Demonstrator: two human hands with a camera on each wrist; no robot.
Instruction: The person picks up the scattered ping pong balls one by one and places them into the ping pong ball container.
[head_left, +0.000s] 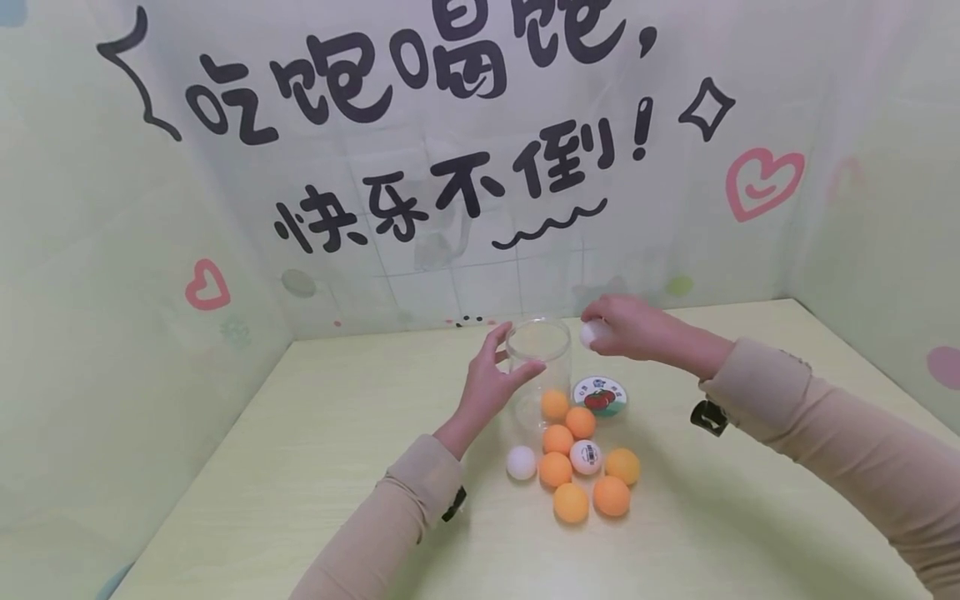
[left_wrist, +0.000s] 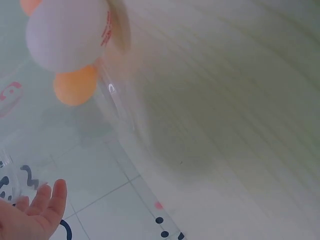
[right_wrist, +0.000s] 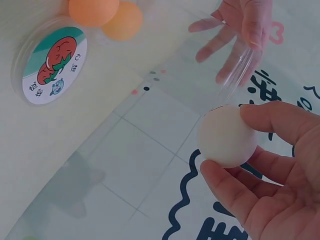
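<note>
A clear cylindrical jar (head_left: 542, 371) stands without its lid at the back of the table. My left hand (head_left: 495, 379) grips its upper part, thumb on the near side and fingers curved round the left. At the right of the jar's rim, my right hand (head_left: 633, 327) pinches a white ping-pong ball (right_wrist: 227, 136) between thumb and fingertips, up off the table. Several orange ping-pong balls (head_left: 556, 471) lie grouped in front of the jar, with a printed white ball (head_left: 586, 457) among them and a plain white ball (head_left: 521, 462) at their left. One orange ball (head_left: 555, 405) overlaps the jar's base.
A round lid (head_left: 600, 396) with a red fruit picture lies right of the jar. Behind the table (head_left: 300, 467) hangs a printed sheet (head_left: 465, 275) with large dark writing; similar sheets enclose both sides. Each wrist wears a dark strap (head_left: 708, 418).
</note>
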